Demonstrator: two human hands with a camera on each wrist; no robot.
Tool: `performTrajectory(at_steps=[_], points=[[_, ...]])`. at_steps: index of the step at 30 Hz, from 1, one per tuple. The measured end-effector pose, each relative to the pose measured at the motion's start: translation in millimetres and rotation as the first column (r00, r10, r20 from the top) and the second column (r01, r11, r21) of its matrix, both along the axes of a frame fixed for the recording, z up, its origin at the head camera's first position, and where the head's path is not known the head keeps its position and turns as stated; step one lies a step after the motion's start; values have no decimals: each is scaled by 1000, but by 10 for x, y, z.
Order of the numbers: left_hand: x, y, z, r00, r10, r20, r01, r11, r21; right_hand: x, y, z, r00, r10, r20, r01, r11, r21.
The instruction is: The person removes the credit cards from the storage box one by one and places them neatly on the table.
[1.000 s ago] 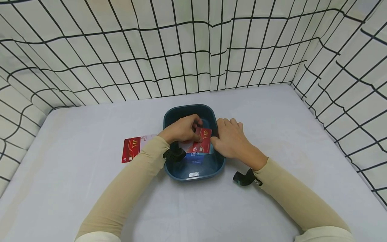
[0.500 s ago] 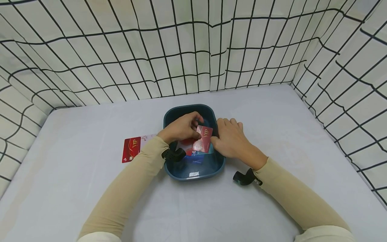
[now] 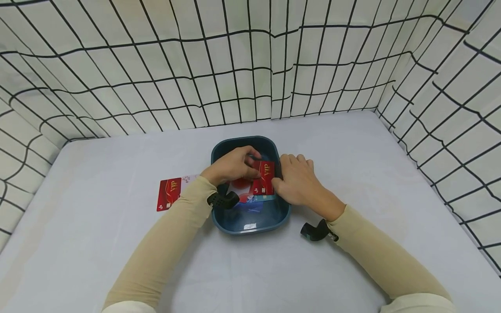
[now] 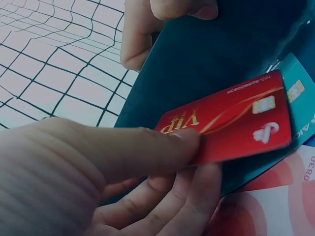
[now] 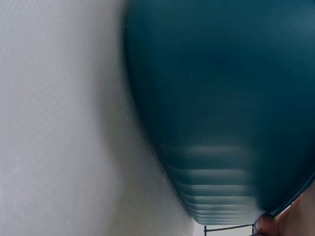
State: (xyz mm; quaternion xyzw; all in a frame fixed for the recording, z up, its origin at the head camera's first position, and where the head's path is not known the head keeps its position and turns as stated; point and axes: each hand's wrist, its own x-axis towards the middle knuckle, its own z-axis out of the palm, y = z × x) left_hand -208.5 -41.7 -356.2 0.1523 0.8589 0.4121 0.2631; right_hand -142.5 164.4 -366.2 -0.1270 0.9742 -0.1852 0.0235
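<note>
My left hand (image 3: 235, 167) reaches into a dark teal plastic basin (image 3: 231, 229) and pinches a red VIP card (image 4: 231, 123) between thumb and fingers. Below it in the basin lie a teal card (image 4: 301, 101) with a chip, a blue card (image 3: 250, 206) and a red-and-white patterned card (image 4: 256, 211), partly overlapping. My right hand (image 3: 301, 180) grips the basin's right rim, thumb on the inner side and fingers over the outside. In the right wrist view, the basin's outer wall (image 5: 211, 98) fills much of the picture, with a fingertip at its rim.
Left of the basin, another red VIP card (image 3: 169, 194) lies on the white tablecloth (image 3: 98, 217), beside a pale patterned card (image 3: 188, 179) partly hidden by my left sleeve. A black wire grid (image 3: 235, 69) stands along the back and sides of the table.
The pinched red VIP card has tilted, flashing pale with glare half a second ago and showing deep red now. It has shifted slightly up. My right hand stays on the rim.
</note>
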Motion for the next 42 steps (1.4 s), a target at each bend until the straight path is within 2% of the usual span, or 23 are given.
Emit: performTrajectory(at_steps=[5, 7, 18, 26, 32, 42], points=[[5, -2, 12, 992, 40, 116, -53, 992, 116, -3, -4, -12, 1000, -6, 6, 6, 1000, 5], [5, -2, 16, 989, 53, 140, -73, 987, 144, -5, -6, -17, 1000, -7, 5, 7, 1000, 6], [-6, 4, 14, 989, 91, 116, -108, 982, 152, -2, -9, -22, 1000, -9, -2, 9, 1000, 4], [-14, 13, 5, 980, 144, 137, -171, 964, 203, -5, -7, -24, 1000, -9, 2, 9, 1000, 4], [-14, 22, 24, 977, 179, 119, -202, 955, 219, -9, 2, -15, 1000, -6, -7, 6, 1000, 3], [-7, 6, 75, 960, 243, 140, -276, 911, 307, -6, -10, -11, 1000, -8, 9, 8, 1000, 5]])
